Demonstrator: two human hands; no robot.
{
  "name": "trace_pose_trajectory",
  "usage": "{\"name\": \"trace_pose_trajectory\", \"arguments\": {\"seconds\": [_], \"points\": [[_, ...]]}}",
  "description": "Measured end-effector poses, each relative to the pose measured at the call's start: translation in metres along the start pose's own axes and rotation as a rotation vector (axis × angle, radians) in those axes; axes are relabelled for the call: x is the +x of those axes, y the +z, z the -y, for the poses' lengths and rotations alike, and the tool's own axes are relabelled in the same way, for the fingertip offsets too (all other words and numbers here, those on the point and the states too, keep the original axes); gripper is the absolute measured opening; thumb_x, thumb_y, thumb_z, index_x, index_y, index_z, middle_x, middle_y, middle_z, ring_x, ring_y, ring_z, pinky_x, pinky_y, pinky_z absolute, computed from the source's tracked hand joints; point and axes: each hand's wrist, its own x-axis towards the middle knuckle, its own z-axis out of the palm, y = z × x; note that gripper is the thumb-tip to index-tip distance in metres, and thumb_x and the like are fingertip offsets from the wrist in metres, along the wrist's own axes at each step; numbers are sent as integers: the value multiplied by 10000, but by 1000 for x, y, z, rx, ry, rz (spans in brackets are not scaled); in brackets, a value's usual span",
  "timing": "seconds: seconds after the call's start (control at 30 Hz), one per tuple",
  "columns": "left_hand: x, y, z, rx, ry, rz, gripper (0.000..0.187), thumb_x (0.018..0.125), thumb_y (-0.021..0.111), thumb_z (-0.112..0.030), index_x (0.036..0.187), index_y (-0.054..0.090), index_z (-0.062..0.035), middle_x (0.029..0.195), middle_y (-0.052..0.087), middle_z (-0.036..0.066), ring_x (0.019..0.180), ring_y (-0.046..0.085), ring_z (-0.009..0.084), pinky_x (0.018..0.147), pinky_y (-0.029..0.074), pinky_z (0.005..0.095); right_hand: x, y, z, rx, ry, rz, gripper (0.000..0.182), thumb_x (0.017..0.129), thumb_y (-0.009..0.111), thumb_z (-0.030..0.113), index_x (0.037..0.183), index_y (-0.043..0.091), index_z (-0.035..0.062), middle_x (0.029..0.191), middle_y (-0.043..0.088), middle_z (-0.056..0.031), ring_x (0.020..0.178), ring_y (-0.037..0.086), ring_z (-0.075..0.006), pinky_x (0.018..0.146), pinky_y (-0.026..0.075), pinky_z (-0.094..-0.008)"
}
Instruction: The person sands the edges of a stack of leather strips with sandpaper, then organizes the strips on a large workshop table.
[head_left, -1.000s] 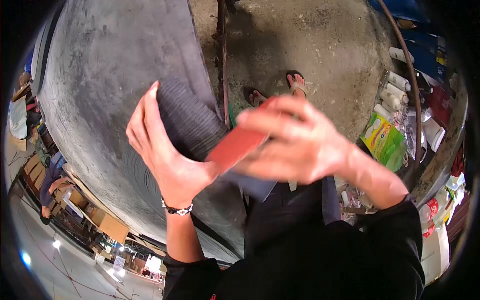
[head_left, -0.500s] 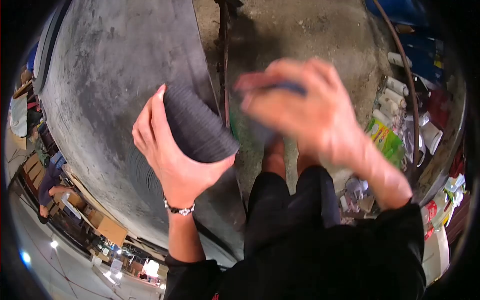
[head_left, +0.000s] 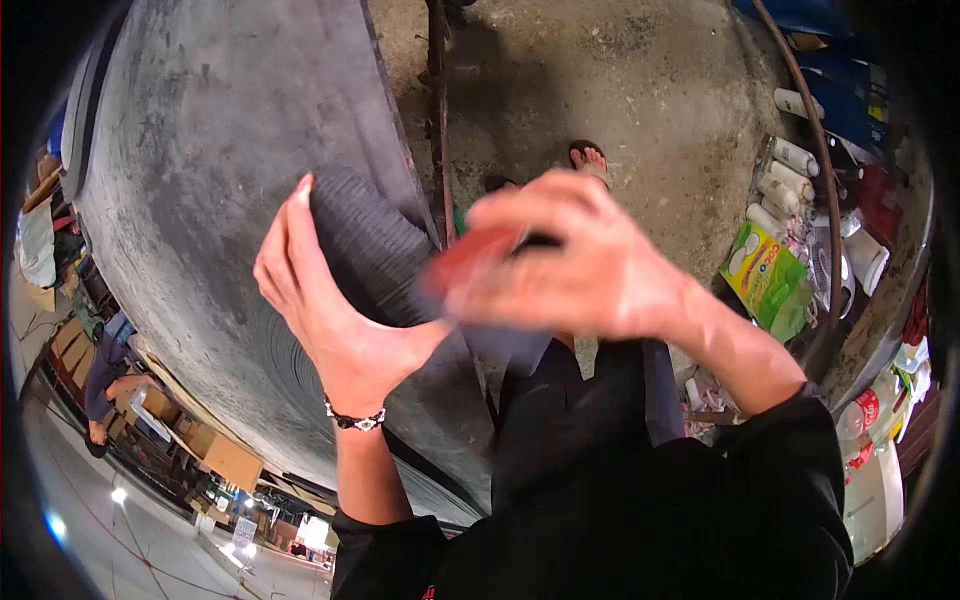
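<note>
My left hand (head_left: 335, 320) grips a thick stack of thin dark grey pieces (head_left: 365, 240) by its ends, thumb at the lower end and fingertips at the upper one. The stack stands above the grey tabletop (head_left: 260, 110), its ribbed side up. Closed around a blurred red block-like object (head_left: 475, 258), my right hand (head_left: 590, 265) is smeared by motion. That object overlaps the lower right end of the stack in this view; its exact kind I cannot tell. More thin dark pieces (head_left: 275, 350) lie on the tabletop beside my left wrist.
To the right, white bottles (head_left: 793, 155) and a green and yellow bag (head_left: 765, 280) lie near a brown hose (head_left: 815, 130). A soda bottle (head_left: 860, 415) is at the far right. Another person (head_left: 105, 380) is at the left, past the table.
My right hand has moved down and left with the red object, now at the stack's end. My left hand and the stack have shifted slightly left.
</note>
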Motion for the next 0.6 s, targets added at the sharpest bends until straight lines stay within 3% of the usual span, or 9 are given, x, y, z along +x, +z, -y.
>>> {"name": "trace_pose_trajectory", "arguments": {"seconds": [0.07, 0.1, 0.27, 0.33, 0.37, 0.43, 0.5, 0.6], "points": [[1, -7, -3, -9, 12, 48, 1353, 538, 1052, -366, 1680, 428, 1, 1579, 527, 227, 1453, 476, 434, 1236, 355, 595, -27, 4, -52, -142, 174, 91, 452, 818, 766, 76, 1251, 832, 183, 1302, 826, 55, 1303, 701, -282, 1052, 531, -511], [-3, -11, -4, -16, 5, 59, 1353, 539, 1048, -378, 1680, 428, 2, 1584, 527, 229, 1455, 476, 435, 1234, 358, 596, -40, 10, -64, -209, 245, 21, 519, 800, 759, 36, 1290, 831, 191, 1344, 820, 52, 1295, 701, -288, 1062, 520, -504], [-5, -4, 3, -10, 46, 22, 1334, 540, 1036, -468, 1647, 465, 10, 1551, 563, 224, 1403, 507, 442, 1180, 383, 588, -12, -1, 6, 134, 9, 70, 588, 791, 748, 99, 1356, 812, 247, 1507, 740, 73, 1406, 624, -266, 1108, 502, -506], [0, -2, 0, 23, 50, -7, 1360, 539, 1042, -501, 1653, 454, 13, 1565, 554, 224, 1413, 499, 439, 1185, 381, 592, -27, 19, -28, 225, 100, 21, 601, 792, 728, 51, 1363, 809, 219, 1484, 755, 84, 1398, 636, -286, 1102, 506, -509], [-1, -3, 0, 38, 44, 0, 1369, 548, 1037, -502, 1662, 437, 21, 1594, 541, 226, 1431, 491, 442, 1206, 371, 591, -30, 19, -45, -34, 172, 97, 616, 785, 718, 2, 1356, 811, 212, 1433, 786, 69, 1369, 657, -305, 1083, 516, -504], [-2, -5, 2, 54, 48, 39, 1388, 565, 1028, -504, 1680, 403, 37, 1650, 516, 230, 1468, 476, 447, 1246, 351, 587, -25, 17, -58, -59, 252, -4, 620, 765, 733, -21, 1336, 818, 204, 1387, 810, 59, 1344, 671, -318, 1078, 516, -504], [3, -3, 6, 19, 63, 28, 1386, 572, 1037, -490, 1682, 395, 37, 1655, 508, 233, 1478, 465, 445, 1250, 346, 586, -14, 9, -28, 108, 132, -39, 703, 716, 764, 24, 1392, 789, 218, 1494, 754, 87, 1379, 647, -327, 1122, 490, -530], [-3, -4, -1, 10, 42, 55, 1393, 566, 1043, -480, 1683, 391, 38, 1657, 505, 234, 1494, 448, 443, 1255, 345, 584, -24, 24, -11, 344, 54, -19, 743, 720, 753, 15, 1431, 775, 226, 1547, 724, 48, 1439, 615, -324, 1144, 480, -557]]}}
